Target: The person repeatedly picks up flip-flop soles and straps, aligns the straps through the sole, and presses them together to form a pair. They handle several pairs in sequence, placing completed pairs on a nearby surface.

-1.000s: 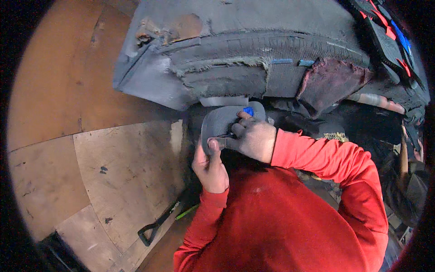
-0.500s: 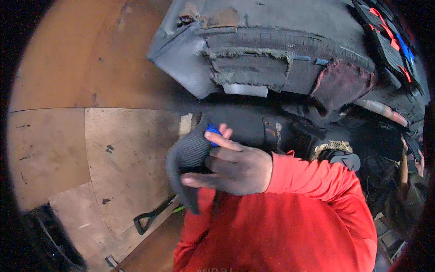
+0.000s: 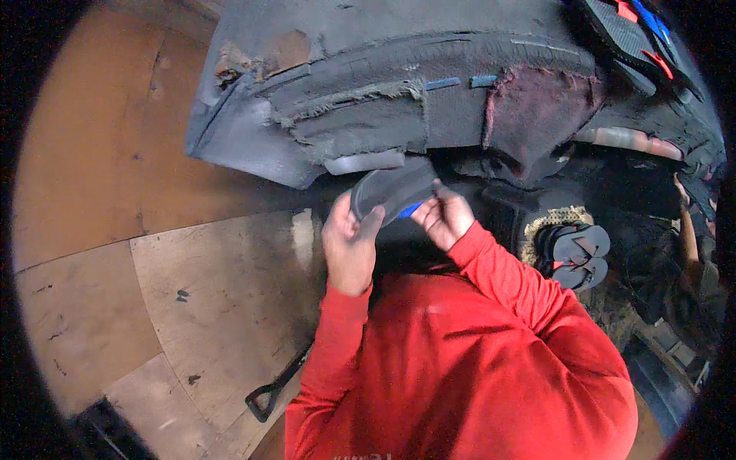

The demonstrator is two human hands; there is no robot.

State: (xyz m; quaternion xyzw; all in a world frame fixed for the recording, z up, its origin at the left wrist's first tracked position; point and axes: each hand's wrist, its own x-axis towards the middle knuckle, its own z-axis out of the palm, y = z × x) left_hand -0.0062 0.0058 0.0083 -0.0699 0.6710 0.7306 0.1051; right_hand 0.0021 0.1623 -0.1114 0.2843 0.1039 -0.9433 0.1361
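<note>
A grey flip-flop [image 3: 397, 188] with a blue strap is held between my two hands, just in front of the worn bench edge. Its long side faces me and it is slightly blurred. My left hand [image 3: 351, 241] grips one end, thumb against the sole's edge. At the other end my right hand [image 3: 446, 217] has its fingers closed on the flip-flop near the blue strap. Most of the strap is hidden beneath the sole.
A worn, dark padded bench [image 3: 452, 115] with torn fabric patches spans the front. Flip-flops with red and blue straps [image 3: 625, 46] lie on its far right. Stacked grey flip-flops [image 3: 580, 249] sit right of me. Another person's arm [image 3: 688, 230] shows at far right. A black handle [image 3: 264, 402] lies lower left.
The flip-flop has moved up and right, toward the bench edge, and turned. My left hand, hidden before, now shows on it. My right hand has drawn back to the right.
</note>
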